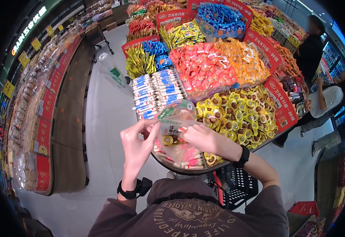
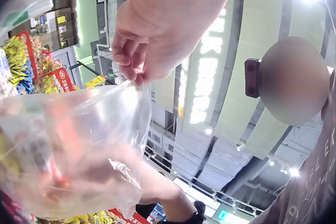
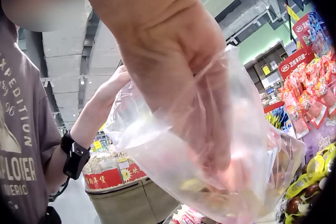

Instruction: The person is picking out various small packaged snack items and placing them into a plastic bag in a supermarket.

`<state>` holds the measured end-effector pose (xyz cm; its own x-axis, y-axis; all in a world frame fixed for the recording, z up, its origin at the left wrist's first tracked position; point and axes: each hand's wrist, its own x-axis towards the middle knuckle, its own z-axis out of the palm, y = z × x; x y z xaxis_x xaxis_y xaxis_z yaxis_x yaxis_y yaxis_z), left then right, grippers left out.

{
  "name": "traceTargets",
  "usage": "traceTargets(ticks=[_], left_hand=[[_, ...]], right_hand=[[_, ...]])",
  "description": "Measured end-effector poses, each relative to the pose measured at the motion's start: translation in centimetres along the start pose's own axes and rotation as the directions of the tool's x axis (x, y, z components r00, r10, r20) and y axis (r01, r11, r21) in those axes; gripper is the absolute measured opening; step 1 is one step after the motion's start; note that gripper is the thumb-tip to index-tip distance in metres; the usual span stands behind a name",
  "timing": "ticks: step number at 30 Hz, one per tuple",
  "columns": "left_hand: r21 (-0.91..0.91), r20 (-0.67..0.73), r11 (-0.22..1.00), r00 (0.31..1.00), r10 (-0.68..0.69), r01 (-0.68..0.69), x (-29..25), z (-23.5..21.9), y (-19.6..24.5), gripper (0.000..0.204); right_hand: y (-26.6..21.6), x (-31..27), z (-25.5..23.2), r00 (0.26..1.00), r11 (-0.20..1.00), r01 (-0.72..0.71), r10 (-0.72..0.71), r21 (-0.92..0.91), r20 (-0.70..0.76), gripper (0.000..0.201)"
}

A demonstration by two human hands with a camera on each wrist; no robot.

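Observation:
A clear plastic bag (image 1: 166,114) hangs over the front of the snack display. My left hand (image 1: 135,138) pinches its rim between thumb and fingertips; the left wrist view shows this hand (image 2: 152,40) at the bag's top corner. My right hand (image 1: 200,136) reaches into the bag, its fingers round a small red-and-white packet (image 1: 183,129), mostly hidden. In the right wrist view the right hand's fingers (image 3: 210,134) point down behind the bag's film (image 3: 157,150). A yellow-rimmed snack pack (image 1: 167,140) shows through the bag's lower part.
Beneath the hands, the display (image 1: 194,170) holds white-and-blue sticks (image 1: 144,94), red packets (image 1: 204,67) and yellow packs with brown balls (image 1: 239,114). A black basket (image 1: 237,187) stands below its edge. Other shoppers (image 1: 312,43) are at right; a long shelf (image 1: 67,130) runs along the left.

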<state>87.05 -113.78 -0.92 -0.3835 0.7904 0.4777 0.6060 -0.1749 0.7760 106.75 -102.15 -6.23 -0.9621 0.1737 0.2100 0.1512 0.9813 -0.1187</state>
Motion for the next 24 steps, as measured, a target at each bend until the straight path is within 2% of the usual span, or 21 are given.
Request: traceTargets(ticks=[3, 5, 9, 11, 12, 13, 14, 15, 16, 18, 20, 22, 24], left_hand=[[0.007, -0.004, 1.000, 1.000, -0.001, 0.001, 0.0, 0.0, -0.1, 0.008], [-0.002, -0.002, 1.000, 1.000, -0.012, 0.012, 0.1, 0.1, 0.1, 0.008], [-0.007, -0.007, 1.000, 1.000, 0.012, -0.012, 0.1, 0.2, -0.1, 0.008], [-0.010, -0.001, 1.000, 1.000, 0.006, -0.006, 0.1, 0.2, -0.3, 0.008], [-0.015, 0.010, 1.000, 1.000, -0.001, 0.001, -0.1, 0.1, -0.4, 0.008], [-0.016, 0.011, 1.000, 1.000, -0.008, 0.008, -0.2, 0.1, -0.4, 0.008], [-0.012, 0.031, 1.000, 0.999, -0.019, 0.020, -0.3, 0.0, -0.3, 0.007], [-0.008, 0.049, 1.000, 0.998, -0.029, 0.029, -0.3, -0.1, -0.3, 0.007], [-0.007, 0.049, 0.999, 0.998, -0.031, 0.031, -0.4, -0.2, -0.4, 0.007], [0.007, 0.073, 1.000, 0.997, -0.028, 0.028, -0.6, -0.4, -0.6, 0.007], [0.009, 0.073, 1.000, 0.997, -0.021, 0.020, -0.8, -0.4, -0.3, 0.007], [0.013, 0.067, 1.000, 0.998, -0.008, 0.007, -1.0, -0.6, -0.2, 0.008], [0.005, 0.085, 1.000, 0.996, -0.020, 0.019, -1.3, -0.7, -0.4, 0.008]], right_hand=[[0.3, -0.2, 0.1, 0.999, 0.999, -0.008, 0.010, -0.042, 0.047, 0.026], [0.7, -0.2, 0.5, 0.993, 0.999, 0.034, -0.036, -0.018, -0.113, 0.024], [0.2, 1.4, 0.5, 0.999, 0.999, -0.012, 0.010, -0.041, -0.037, 0.022], [0.0, 2.1, -1.6, 1.000, 0.965, -0.002, 0.003, 0.262, -0.002, 0.020], [0.4, 2.1, -2.5, 1.000, 0.964, -0.002, 0.002, 0.266, 0.003, 0.020], [1.1, 1.9, -3.6, 0.999, 0.919, -0.001, 0.020, 0.394, -0.044, 0.016], [1.9, 1.6, -4.7, 0.995, 0.857, 0.006, 0.046, 0.515, -0.088, 0.014], [2.5, 1.4, -6.3, 0.982, 0.816, -0.078, 0.160, 0.572, -0.095, 0.014], [3.5, 1.1, -7.7, 0.957, 0.764, -0.154, 0.272, 0.627, -0.097, 0.016], [7.7, 0.5, -8.3, 0.877, 0.823, -0.276, 0.427, 0.496, -0.221, 0.017], [12.6, -0.6, -8.9, 0.778, 0.810, -0.469, 0.568, 0.353, -0.269, 0.020], [18.4, -3.0, -7.8, 0.658, 0.751, -0.599, 0.660, 0.279, -0.362, 0.023], [25.3, -5.7, -5.2, 0.549, 0.701, -0.695, 0.660, 0.159, -0.512, 0.026]])
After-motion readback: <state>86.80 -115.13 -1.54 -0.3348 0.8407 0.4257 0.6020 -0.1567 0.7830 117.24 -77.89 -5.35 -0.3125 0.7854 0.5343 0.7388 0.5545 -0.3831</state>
